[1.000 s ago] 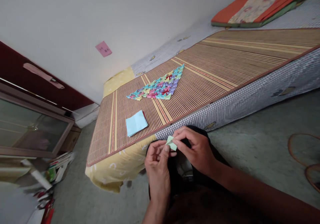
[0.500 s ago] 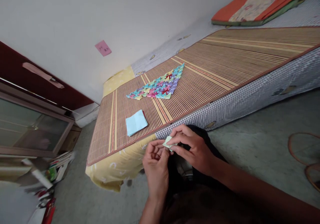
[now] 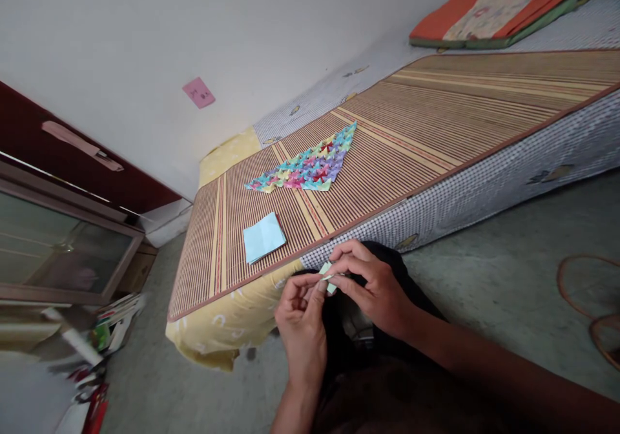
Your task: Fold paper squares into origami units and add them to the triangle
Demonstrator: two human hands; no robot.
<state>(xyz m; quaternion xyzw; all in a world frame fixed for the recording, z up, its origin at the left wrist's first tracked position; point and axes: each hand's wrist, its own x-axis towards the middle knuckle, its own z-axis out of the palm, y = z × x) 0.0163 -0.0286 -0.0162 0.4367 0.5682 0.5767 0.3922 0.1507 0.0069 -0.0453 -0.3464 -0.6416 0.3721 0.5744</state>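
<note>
Both my hands pinch one small pale green folded paper piece (image 3: 327,271) just in front of the bed's near edge. My left hand (image 3: 301,323) grips it from below with thumb and fingertips. My right hand (image 3: 372,289) presses on it from the right, fingers closed. On the striped bamboo mat (image 3: 436,130) lies a light blue stack of square paper (image 3: 263,237), close to my hands. Farther back rests a multicoloured triangular sheet of joined folded paper units (image 3: 310,166).
The bed has a checked mattress side (image 3: 484,185) and a yellow sheet corner (image 3: 223,330). An orange folded blanket (image 3: 498,8) lies at the far end. A glass-fronted cabinet (image 3: 58,247) and floor clutter (image 3: 92,369) stand left. A cable loop (image 3: 586,305) lies on the floor right.
My hands shifted slightly left and up while working the green piece; it now shows less between the fingers. The view drifted a little.
</note>
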